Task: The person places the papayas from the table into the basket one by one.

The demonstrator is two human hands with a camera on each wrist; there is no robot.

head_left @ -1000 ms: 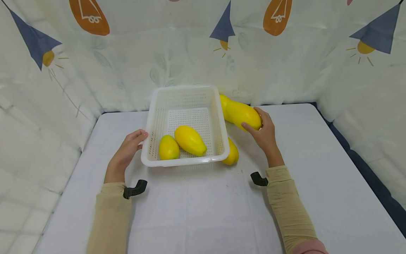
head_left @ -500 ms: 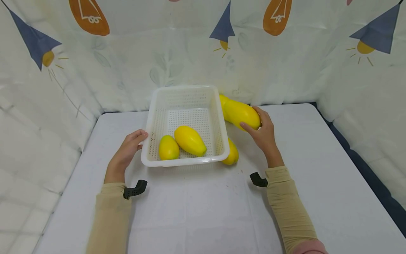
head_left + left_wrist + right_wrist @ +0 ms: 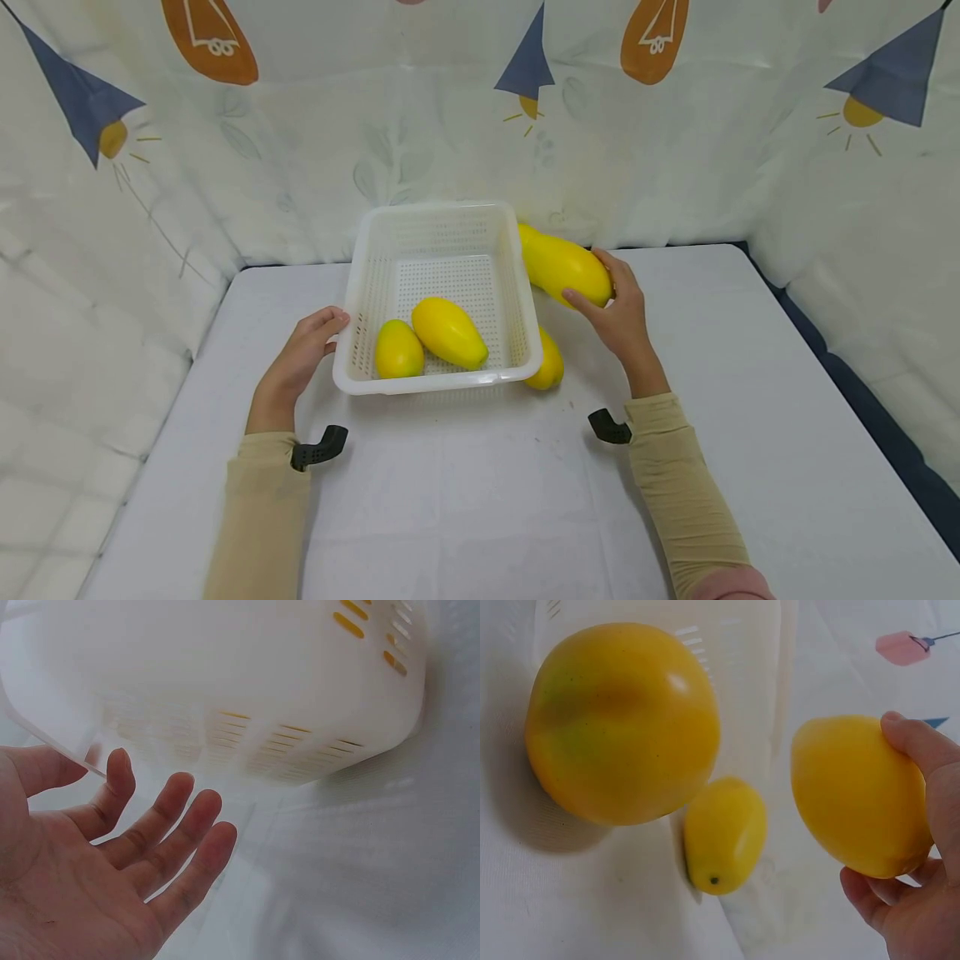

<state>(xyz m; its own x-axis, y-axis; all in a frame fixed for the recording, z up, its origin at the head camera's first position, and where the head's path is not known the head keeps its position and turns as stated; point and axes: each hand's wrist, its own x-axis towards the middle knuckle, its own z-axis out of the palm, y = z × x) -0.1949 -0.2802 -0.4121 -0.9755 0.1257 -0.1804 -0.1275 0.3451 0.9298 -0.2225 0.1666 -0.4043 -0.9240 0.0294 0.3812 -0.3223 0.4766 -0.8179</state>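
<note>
"What is the right hand doing?"

"It is holding a smooth, long fruit between thumb and fingers, just right of the frame's centre, beside the basket."

"And the left hand?"

"It is pinching that white, perforated plastic basket by its left rim, the other fingers spreading loosely."

"Inside?"

"A glossy, tapered fruit and a green-tinged oval fruit are lying toward the bottom."

"Behind?"

"A creased, pale curtain is spanning the top, showing printed blue lamps."
</note>
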